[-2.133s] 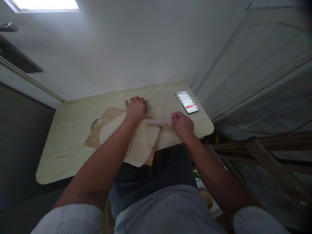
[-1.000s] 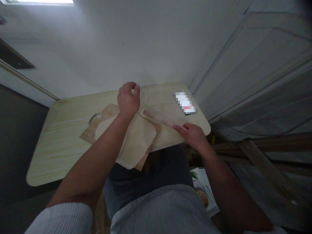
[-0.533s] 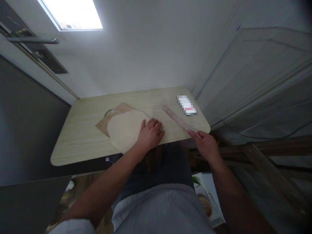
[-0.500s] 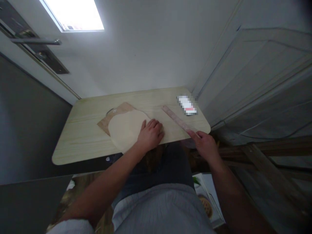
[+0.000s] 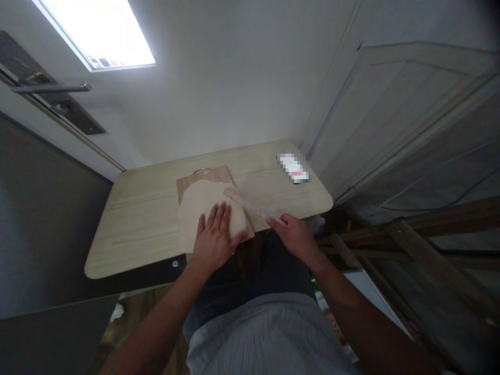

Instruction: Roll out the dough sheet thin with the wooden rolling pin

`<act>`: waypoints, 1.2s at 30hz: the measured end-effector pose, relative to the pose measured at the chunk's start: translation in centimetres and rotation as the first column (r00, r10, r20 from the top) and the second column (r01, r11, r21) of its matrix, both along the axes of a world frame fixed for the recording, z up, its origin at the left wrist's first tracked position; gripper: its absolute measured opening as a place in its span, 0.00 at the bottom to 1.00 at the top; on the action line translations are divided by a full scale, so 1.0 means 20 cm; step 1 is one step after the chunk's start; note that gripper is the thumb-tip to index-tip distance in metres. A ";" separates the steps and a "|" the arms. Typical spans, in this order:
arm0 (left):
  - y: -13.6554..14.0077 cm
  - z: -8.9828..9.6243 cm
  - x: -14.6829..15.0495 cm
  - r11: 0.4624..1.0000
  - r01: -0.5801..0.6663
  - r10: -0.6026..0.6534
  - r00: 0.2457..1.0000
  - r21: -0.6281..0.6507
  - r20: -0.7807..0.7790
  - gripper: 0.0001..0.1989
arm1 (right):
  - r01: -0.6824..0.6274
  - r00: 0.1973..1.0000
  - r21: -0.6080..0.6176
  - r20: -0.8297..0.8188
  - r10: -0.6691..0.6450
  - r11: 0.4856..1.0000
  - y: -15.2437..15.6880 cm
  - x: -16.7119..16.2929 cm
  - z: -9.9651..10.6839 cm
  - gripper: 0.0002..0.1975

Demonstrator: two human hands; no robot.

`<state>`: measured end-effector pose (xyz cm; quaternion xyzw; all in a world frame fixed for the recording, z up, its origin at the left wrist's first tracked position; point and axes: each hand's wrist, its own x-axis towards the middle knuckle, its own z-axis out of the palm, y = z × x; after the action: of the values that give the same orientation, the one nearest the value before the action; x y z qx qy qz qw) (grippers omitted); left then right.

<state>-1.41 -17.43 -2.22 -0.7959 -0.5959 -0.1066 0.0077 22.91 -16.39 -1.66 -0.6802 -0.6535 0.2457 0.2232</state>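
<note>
A thin, pale sheet of dough (image 5: pixel 197 213) lies over a brown wooden board (image 5: pixel 223 173) with a metal handle at its far edge. My left hand (image 5: pixel 216 237) rests flat on the dough's near right part, its fingers stretched out. In my right hand (image 5: pixel 299 237) is the near end of a slim, flour-dusted rolling pin (image 5: pixel 252 205). The pin slants away to the left, and its far tip is over the dough's right edge. Whether the tip presses on the dough, I cannot tell.
The board stands on a narrow light-wood table (image 5: pixel 128 219) with rounded corners. A phone (image 5: pixel 292 167) with a blurred screen lies at the back right. Behind rises a white door with a metal handle (image 5: pixel 50 88). Wooden bars (image 5: pixel 414 245) are at the lower right.
The board and dough have turned and sit more squarely before me. My left hand has moved left onto the dough with fingers spread. My right hand has brought the rolling pin leftward.
</note>
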 end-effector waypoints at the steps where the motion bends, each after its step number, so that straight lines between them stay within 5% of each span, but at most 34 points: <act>1: 0.00 0.00 0.00 1.000 0.001 0.000 1.000 -0.008 0.011 0.39 | -0.009 1.000 -0.002 0.016 0.009 1.000 0.01 -0.02 0.00 0.30; 4: -0.01 0.02 -0.06 0.998 0.026 -0.021 0.997 -0.065 0.069 0.35 | -0.022 0.998 0.000 0.061 0.022 1.000 0.02 -0.05 -0.01 0.29; 7: 0.01 0.03 -0.21 0.988 -0.148 0.154 0.976 -0.052 0.153 0.31 | -0.027 0.996 -0.001 0.081 0.027 1.000 0.03 -0.06 0.00 0.28; 10: 0.06 0.04 -0.38 0.914 -0.403 0.400 0.867 -0.054 0.298 0.29 | -0.043 0.997 -0.016 0.067 0.044 0.999 0.04 -0.09 0.01 0.25; 17: 0.20 0.11 -0.52 0.722 -0.592 0.691 0.605 -0.357 0.395 0.35 | -0.092 0.990 -0.061 0.105 0.098 0.994 0.14 -0.23 0.05 0.16; 22: 0.27 0.17 -0.57 0.646 -0.580 0.763 0.500 -0.496 0.410 0.35 | -0.148 0.980 -0.095 0.117 0.159 0.984 0.21 -0.27 0.06 0.17; 27: 0.35 0.21 -0.60 0.615 -0.375 0.783 0.396 -0.694 0.480 0.24 | -0.152 0.967 -0.102 0.191 0.169 0.983 0.23 -0.26 0.04 0.18; 31: 0.42 0.24 -0.58 0.624 -0.332 0.766 0.438 -0.708 0.470 0.21 | -0.144 0.971 -0.093 0.180 0.159 0.985 0.22 -0.26 0.04 0.19; 36: 0.42 0.23 -0.52 0.782 -0.404 0.623 0.545 -0.475 0.562 0.14 | -0.145 0.973 -0.072 0.170 0.155 0.987 0.21 -0.25 0.03 0.18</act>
<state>-11.78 -9.03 2.39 -0.4747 -0.7706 -0.3006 -0.3008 17.99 -12.14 -1.03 -0.6543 -0.7126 0.2203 0.1253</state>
